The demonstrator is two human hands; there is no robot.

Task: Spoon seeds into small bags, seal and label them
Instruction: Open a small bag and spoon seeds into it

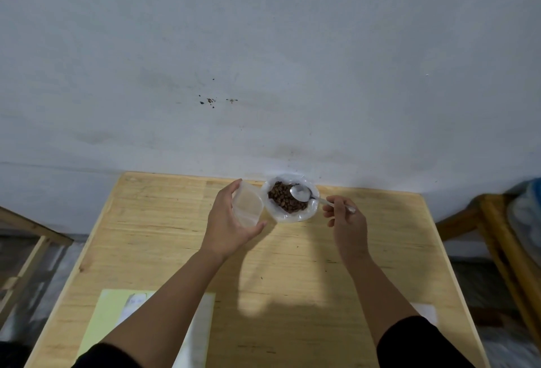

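While the left hand (231, 218) is gripping the small bag (247, 205) open beside the bowl (311, 212), the right hand (345, 217), pinching the spoon (301, 193), should be scooping seeds (282, 199) modestly; overfilling risks spills.

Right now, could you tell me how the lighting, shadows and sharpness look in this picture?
Head view: soft, dim light; a shadow falls on the table beneath the left hand; the spoon bowl shows a slight sheen; the table edges splay from wide-angle distortion; the papers near the bottom edge look blurred.
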